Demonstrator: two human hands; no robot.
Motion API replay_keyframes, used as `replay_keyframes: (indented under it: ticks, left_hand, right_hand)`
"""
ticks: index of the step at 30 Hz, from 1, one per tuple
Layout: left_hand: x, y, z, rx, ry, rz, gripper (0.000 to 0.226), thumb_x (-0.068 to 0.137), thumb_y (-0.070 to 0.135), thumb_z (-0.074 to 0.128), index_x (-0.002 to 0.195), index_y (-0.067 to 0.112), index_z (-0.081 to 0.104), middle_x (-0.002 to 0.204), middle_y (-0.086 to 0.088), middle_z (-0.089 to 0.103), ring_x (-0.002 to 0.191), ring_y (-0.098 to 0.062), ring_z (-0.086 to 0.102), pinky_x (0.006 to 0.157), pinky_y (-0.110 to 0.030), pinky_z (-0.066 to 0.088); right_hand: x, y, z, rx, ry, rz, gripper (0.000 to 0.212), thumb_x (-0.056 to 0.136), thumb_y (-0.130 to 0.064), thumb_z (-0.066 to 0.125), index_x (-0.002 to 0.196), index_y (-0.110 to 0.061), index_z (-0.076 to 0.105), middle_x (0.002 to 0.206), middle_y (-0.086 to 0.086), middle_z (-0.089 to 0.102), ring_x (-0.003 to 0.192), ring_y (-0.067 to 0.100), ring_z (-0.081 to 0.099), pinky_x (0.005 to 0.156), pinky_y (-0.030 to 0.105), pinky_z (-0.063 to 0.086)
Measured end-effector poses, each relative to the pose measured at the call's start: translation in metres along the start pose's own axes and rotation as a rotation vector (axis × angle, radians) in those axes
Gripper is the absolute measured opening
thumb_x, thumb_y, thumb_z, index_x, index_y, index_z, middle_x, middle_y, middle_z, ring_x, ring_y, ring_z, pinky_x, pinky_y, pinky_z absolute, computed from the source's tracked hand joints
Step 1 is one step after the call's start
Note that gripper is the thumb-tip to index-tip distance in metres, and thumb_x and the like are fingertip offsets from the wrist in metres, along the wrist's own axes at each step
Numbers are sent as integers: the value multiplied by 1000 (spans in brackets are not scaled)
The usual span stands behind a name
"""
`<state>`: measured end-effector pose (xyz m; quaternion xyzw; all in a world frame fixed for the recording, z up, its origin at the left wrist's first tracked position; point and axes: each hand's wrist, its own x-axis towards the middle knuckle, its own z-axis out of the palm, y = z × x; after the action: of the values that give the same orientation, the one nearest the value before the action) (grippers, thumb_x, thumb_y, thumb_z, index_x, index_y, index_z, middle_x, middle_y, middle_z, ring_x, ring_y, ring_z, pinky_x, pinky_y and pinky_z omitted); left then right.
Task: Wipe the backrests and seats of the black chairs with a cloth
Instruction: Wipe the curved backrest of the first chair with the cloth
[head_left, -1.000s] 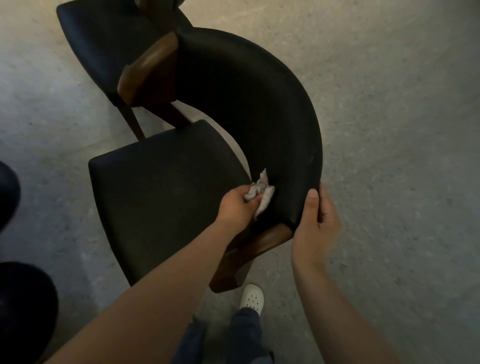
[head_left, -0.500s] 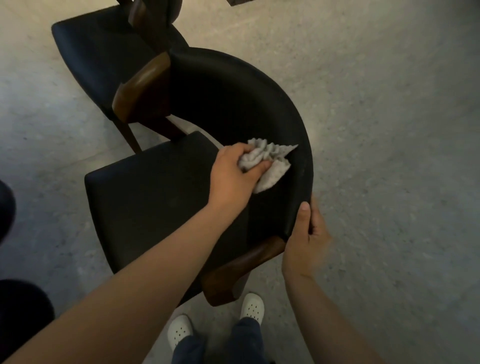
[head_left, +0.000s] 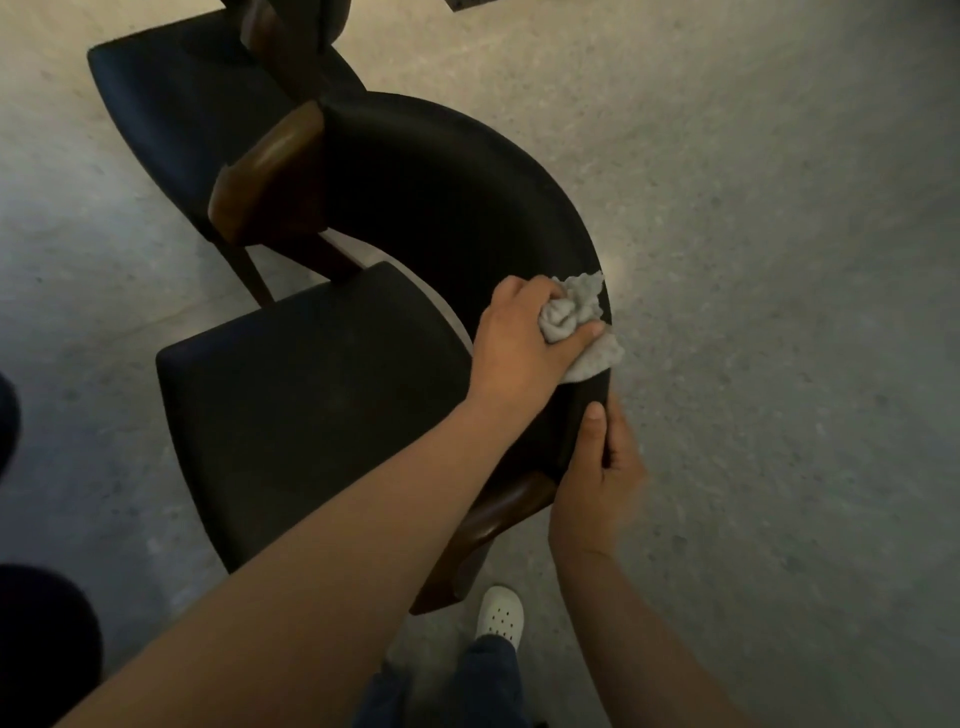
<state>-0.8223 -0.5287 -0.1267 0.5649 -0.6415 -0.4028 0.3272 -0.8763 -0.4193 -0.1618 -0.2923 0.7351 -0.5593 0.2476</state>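
A: Nearest?
B: White shoe (head_left: 500, 615) on the floor (head_left: 753, 260), dark trouser leg above it.
A: Right hand (head_left: 602, 470)?
B: Grip pinched on the near end of the backrest (head_left: 447, 208), thumb on the inner face, fingers behind.
A: Left hand (head_left: 524, 338)?
B: Grip closed round a bunched grey cloth (head_left: 576, 319), pressing it to the backrest's top edge, just above the right hand.
A: Seat (head_left: 311, 395)?
B: Black, bare, left of both hands. Wooden armrest (head_left: 265, 171) at the far end.
A: Beyond?
B: Second chair (head_left: 171, 98), touching or just behind.
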Motion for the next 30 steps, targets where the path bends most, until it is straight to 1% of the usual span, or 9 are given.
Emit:
replay_keyframes:
  ticks: [5,9,12,16,19,22,26,28,30]
  left_hand:
    - [0,-6,-6,-31,119,-187,22,87,40,68,99,24,59,105,6,52,84,1,52,68,-8,39]
    - [1,-6,-28,-11,147,-104,20,89,36,66,101,23,58,108,6,50,86,4,49,75,0,37]
    - [7,6,-15,-26,59,-37,28,85,42,70,104,27,56,113,7,45,96,-3,50,81,-10,41]
    - [10,5,16,98,71,12,47,76,53,74,107,22,57,108,4,43,100,-15,46,87,-27,46]
    - [12,-2,21,105,105,24,44,79,55,69,103,21,57,105,3,45,96,-15,48,83,-31,49]
    - [10,-2,20,30,102,-34,38,80,56,67,93,21,56,99,3,48,88,-13,53,79,-32,52]
    - [4,-6,17,-67,91,-173,32,87,49,64,86,19,55,95,1,51,78,-7,52,69,-19,44]
    - [0,-13,17,-63,114,-220,30,90,49,60,88,20,55,96,1,52,76,-5,50,64,-14,37]
    - [-6,-26,17,-51,122,-301,32,92,50,56,97,19,57,101,0,52,78,-5,51,65,-14,38]
  right_hand:
    - [0,0,-1,-6,12,-4,33,100,-24,48,133,-22,55,97,-30,63,90,-12,61,73,6,46]
    - [0,2,0,-4,25,8,38,101,-31,48,135,-17,57,101,-20,67,94,-7,62,74,9,49]
    - [0,5,0,-37,30,9,42,98,-37,46,135,-19,56,112,-9,68,98,-2,63,80,17,53]
    - [1,6,1,-16,29,35,39,100,-32,48,135,-15,57,116,-11,67,102,-7,61,82,11,48]
    - [1,5,0,-1,24,39,41,98,-34,48,134,-16,57,119,-10,66,105,-5,61,86,13,49]
    - [1,3,0,-13,18,25,37,100,-30,49,134,-16,57,113,-11,67,100,-6,62,81,10,48]
    - [0,4,0,-40,24,29,54,93,-51,42,134,-20,58,110,-2,70,98,7,65,82,29,56]
    - [1,5,1,-47,19,31,55,94,-53,41,135,-20,57,110,2,70,97,12,66,83,37,57]
    - [0,4,1,-43,25,33,54,95,-51,42,136,-19,57,114,1,70,100,11,65,85,36,56]
